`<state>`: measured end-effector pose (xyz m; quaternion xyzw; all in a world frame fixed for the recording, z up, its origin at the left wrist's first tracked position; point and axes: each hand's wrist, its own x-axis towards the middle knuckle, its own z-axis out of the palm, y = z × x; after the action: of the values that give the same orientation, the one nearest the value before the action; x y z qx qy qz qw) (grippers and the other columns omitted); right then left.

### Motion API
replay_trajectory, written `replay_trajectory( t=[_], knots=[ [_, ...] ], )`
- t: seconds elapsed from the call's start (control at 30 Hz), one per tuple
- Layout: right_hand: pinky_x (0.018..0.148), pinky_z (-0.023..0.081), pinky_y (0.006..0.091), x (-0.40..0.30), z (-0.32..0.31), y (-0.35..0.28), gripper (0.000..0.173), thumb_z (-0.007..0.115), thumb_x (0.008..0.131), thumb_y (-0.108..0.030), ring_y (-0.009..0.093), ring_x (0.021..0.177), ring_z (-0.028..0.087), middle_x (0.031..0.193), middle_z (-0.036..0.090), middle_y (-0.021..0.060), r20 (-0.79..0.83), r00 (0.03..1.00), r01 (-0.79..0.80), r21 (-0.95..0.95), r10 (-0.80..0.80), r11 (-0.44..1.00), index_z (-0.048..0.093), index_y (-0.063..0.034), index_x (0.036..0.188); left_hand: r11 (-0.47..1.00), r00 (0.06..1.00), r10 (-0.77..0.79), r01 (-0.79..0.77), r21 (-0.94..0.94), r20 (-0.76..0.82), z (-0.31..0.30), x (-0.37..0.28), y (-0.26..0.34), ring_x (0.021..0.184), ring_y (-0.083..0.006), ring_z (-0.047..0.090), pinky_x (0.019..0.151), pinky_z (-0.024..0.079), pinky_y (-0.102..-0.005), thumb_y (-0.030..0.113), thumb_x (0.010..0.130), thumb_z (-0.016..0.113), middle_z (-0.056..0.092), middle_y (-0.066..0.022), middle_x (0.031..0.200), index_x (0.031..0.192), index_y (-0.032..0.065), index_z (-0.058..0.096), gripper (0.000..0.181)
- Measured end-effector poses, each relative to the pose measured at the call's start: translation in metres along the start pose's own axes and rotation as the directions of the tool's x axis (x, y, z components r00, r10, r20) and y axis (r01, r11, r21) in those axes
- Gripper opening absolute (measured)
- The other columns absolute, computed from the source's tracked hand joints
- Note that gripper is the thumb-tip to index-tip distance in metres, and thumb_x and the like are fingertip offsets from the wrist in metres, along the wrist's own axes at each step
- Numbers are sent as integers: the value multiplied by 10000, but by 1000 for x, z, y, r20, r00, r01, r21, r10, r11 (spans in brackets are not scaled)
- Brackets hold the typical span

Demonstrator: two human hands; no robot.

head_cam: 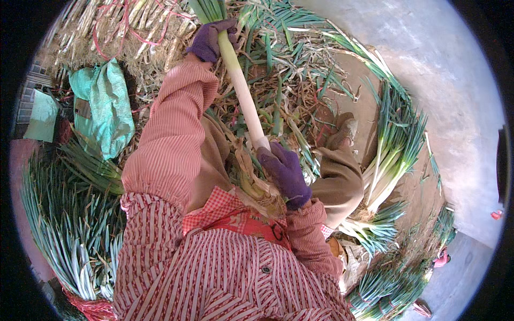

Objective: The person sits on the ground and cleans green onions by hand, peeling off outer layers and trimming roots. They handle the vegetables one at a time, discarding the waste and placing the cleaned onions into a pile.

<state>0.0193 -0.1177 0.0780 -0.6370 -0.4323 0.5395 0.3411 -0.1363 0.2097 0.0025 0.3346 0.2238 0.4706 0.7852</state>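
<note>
A long green onion point(241, 88) slants across the space before me, with green leaves at the top and a white stalk below. Purple gloves cover both hands. My left hand point(211, 40) is wrapped around the stalk just below the leaves. Lower down, my right hand point(285, 174) grips the white end. Beneath that hand, loose yellow-brown outer leaves point(253, 178) hang over my lap. A tuft of roots point(273, 204) shows by my right wrist, and its join to the stalk is hidden.
Torn leaves point(289, 96) litter the ground ahead. Green onions point(389, 156) lie to my right by a pale wall point(453, 80). At upper left are stacked stalks with roots point(120, 36) and a green woven sack point(108, 108). More green onions point(72, 224) stand at left.
</note>
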Motion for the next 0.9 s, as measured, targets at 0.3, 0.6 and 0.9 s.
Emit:
replay_trajectory(
  t=[0.3,0.6,0.9],
  knots=[
    [537,447,375,-125,-24,19,194,581,887,-149,303,544,554,720,581,150,145,885,436,-591,-442,679,619,-10,1017,994,984,98,-103,27,150,-20,2,-2,606,-253,600,606,541,-405,157,838,637,612,-104,728,1072,11,613,278],
    [675,502,307,-170,-65,29,335,699,800,-195,183,729,643,827,681,113,-136,990,-102,-599,25,794,640,-42,1092,999,992,26,-32,43,122,-41,23,20,597,-210,573,532,492,-381,174,851,623,568,-51,670,911,59,595,133],
    [729,488,356,-15,-26,29,528,703,791,-331,262,786,649,941,652,220,-193,951,151,-389,-241,909,574,24,1160,989,956,41,3,149,-290,69,-5,-7,485,-242,589,429,491,-373,163,777,709,617,-90,649,997,7,662,274]
  ],
)
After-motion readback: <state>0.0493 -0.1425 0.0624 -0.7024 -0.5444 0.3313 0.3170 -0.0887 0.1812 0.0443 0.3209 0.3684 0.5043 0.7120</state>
